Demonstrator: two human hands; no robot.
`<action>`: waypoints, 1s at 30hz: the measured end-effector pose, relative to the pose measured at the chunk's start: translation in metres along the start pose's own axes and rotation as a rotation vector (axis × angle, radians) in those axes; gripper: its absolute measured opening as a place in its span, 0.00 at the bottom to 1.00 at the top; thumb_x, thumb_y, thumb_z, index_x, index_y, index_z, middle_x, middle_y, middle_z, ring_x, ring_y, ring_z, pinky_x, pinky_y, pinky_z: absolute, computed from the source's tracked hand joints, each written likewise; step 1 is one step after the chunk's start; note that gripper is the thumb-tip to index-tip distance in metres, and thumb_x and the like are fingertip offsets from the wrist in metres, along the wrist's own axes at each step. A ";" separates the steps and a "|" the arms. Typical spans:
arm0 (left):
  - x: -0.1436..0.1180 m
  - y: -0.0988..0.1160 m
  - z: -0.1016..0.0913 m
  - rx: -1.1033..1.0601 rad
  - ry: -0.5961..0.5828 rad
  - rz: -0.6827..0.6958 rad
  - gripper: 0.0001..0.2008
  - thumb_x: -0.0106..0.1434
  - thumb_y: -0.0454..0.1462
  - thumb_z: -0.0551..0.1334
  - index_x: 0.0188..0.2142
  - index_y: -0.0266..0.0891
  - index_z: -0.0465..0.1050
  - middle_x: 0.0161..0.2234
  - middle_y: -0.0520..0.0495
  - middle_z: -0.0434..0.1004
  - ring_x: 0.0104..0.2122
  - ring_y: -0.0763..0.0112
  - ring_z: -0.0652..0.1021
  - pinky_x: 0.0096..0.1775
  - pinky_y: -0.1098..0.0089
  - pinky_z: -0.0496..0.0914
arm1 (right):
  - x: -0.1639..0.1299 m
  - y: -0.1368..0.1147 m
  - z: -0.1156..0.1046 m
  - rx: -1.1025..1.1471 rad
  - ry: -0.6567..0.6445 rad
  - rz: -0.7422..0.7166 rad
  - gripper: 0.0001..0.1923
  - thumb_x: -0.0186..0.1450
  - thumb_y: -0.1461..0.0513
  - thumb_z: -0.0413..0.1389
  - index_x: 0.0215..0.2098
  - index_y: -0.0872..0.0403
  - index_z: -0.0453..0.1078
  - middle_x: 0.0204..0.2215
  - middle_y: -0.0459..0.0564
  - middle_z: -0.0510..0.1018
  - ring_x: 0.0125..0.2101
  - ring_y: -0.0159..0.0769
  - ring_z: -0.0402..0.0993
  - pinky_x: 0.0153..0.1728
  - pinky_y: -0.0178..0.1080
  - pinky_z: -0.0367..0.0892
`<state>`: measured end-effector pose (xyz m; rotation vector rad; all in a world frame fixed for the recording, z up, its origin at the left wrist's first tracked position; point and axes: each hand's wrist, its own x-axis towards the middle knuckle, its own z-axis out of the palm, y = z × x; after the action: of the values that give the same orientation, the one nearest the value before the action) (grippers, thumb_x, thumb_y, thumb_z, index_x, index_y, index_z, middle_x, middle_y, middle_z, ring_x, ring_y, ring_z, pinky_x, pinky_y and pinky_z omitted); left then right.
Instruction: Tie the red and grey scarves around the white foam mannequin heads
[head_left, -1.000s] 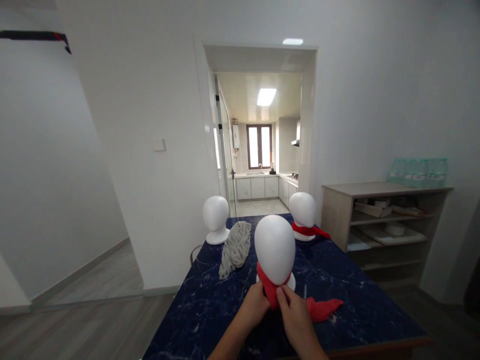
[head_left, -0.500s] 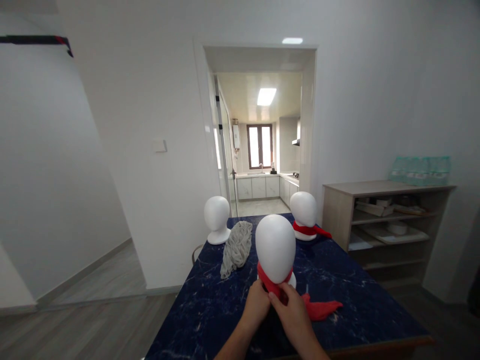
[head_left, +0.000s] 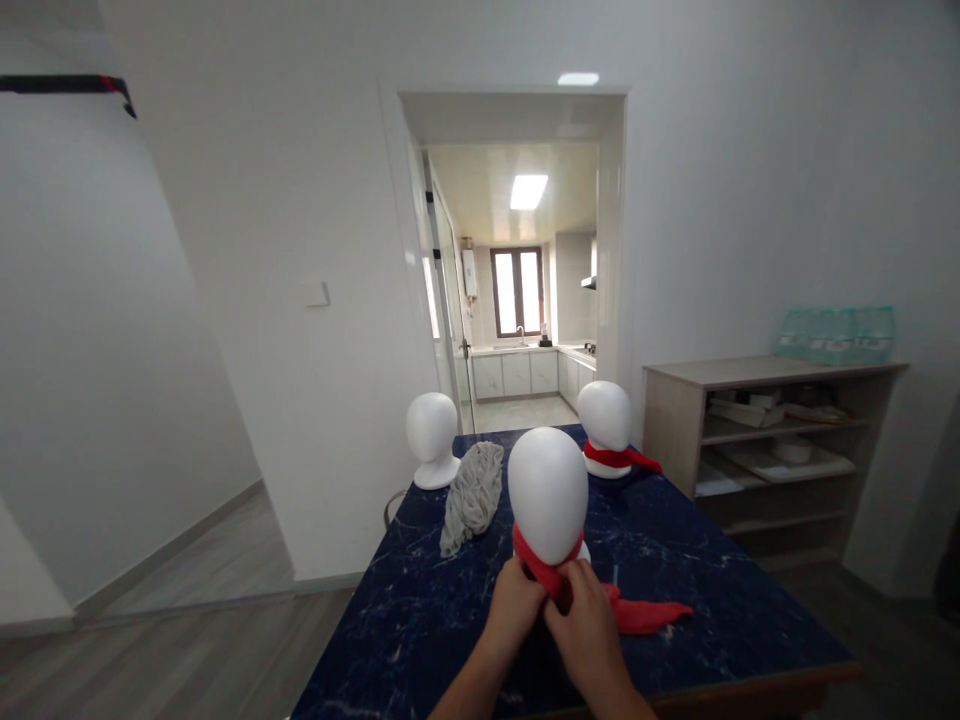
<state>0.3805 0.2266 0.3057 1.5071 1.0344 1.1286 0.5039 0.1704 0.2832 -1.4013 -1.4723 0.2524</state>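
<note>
A white foam mannequin head [head_left: 548,490] stands upright in front of me on a dark blue marbled table [head_left: 420,640]. Around its neck runs a red scarf [head_left: 534,558], and one end of it trails onto the table to the right. My left hand [head_left: 519,598] is closed on the scarf at the front left of the neck. Close beside it, my right hand [head_left: 583,610] pinches the cloth below the chin. Fingers and knuckles hide part of the red fabric between the two hands.
A bare white mannequin head [head_left: 433,438] stands at the back left, beside a bunched grey cloth [head_left: 472,498]. Another head [head_left: 604,415] with a red scarf [head_left: 609,456] is at the back right. A shelf unit [head_left: 675,420] carrying bottles [head_left: 836,335] stands right of the table.
My right hand has shifted its fingers on the scarf and turned slightly, its thumb drawn in. The scarf's trailing end reaches slightly farther right. My left hand stays at the neck.
</note>
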 end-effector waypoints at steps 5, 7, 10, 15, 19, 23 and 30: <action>0.003 -0.005 -0.002 -0.264 -0.027 -0.093 0.21 0.45 0.32 0.70 0.42 0.33 0.82 0.37 0.42 0.86 0.40 0.54 0.83 0.44 0.63 0.75 | 0.009 0.021 0.003 0.062 -0.018 0.098 0.06 0.61 0.64 0.53 0.33 0.51 0.72 0.36 0.52 0.80 0.39 0.46 0.76 0.43 0.41 0.67; 0.005 -0.006 -0.003 -0.333 0.003 -0.124 0.21 0.46 0.33 0.68 0.43 0.33 0.81 0.36 0.43 0.86 0.37 0.58 0.83 0.42 0.64 0.76 | 0.014 0.027 0.001 0.077 -0.035 0.120 0.06 0.61 0.65 0.52 0.33 0.51 0.72 0.35 0.52 0.80 0.38 0.45 0.76 0.42 0.40 0.66; 0.006 -0.004 -0.005 -0.421 -0.012 -0.201 0.24 0.49 0.36 0.67 0.47 0.33 0.79 0.38 0.42 0.85 0.35 0.61 0.83 0.40 0.65 0.76 | 0.021 0.033 -0.002 -0.008 -0.019 0.128 0.06 0.62 0.64 0.52 0.34 0.51 0.72 0.34 0.52 0.80 0.38 0.46 0.76 0.41 0.41 0.65; 0.004 0.004 -0.015 -0.455 -0.180 -0.208 0.36 0.45 0.28 0.70 0.56 0.34 0.74 0.50 0.38 0.82 0.43 0.61 0.83 0.47 0.67 0.75 | 0.023 0.032 -0.008 -0.262 0.049 0.026 0.05 0.62 0.66 0.54 0.35 0.51 0.70 0.36 0.53 0.77 0.41 0.49 0.72 0.42 0.44 0.64; 0.001 0.007 -0.024 -0.498 -0.260 -0.268 0.41 0.44 0.26 0.67 0.61 0.37 0.70 0.52 0.40 0.80 0.41 0.65 0.82 0.43 0.70 0.73 | 0.009 0.023 -0.009 -0.301 0.080 -0.090 0.10 0.64 0.70 0.53 0.40 0.51 0.69 0.39 0.53 0.76 0.42 0.48 0.72 0.44 0.45 0.65; -0.003 0.006 -0.027 -0.473 -0.323 -0.351 0.43 0.46 0.29 0.68 0.64 0.43 0.67 0.48 0.44 0.80 0.35 0.69 0.80 0.35 0.72 0.70 | -0.011 0.012 -0.005 -0.321 -0.020 -0.266 0.17 0.65 0.71 0.52 0.48 0.49 0.73 0.45 0.53 0.76 0.46 0.49 0.72 0.49 0.48 0.66; -0.009 0.009 -0.032 -0.478 -0.359 -0.401 0.44 0.48 0.33 0.68 0.66 0.48 0.61 0.48 0.46 0.79 0.33 0.70 0.79 0.34 0.71 0.71 | -0.020 -0.002 -0.006 -0.169 -0.124 -0.256 0.19 0.64 0.71 0.54 0.48 0.49 0.76 0.47 0.53 0.77 0.49 0.48 0.72 0.53 0.47 0.67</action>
<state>0.3485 0.2221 0.3166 1.0120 0.7101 0.7192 0.5022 0.1504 0.2769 -1.3306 -1.7913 0.0547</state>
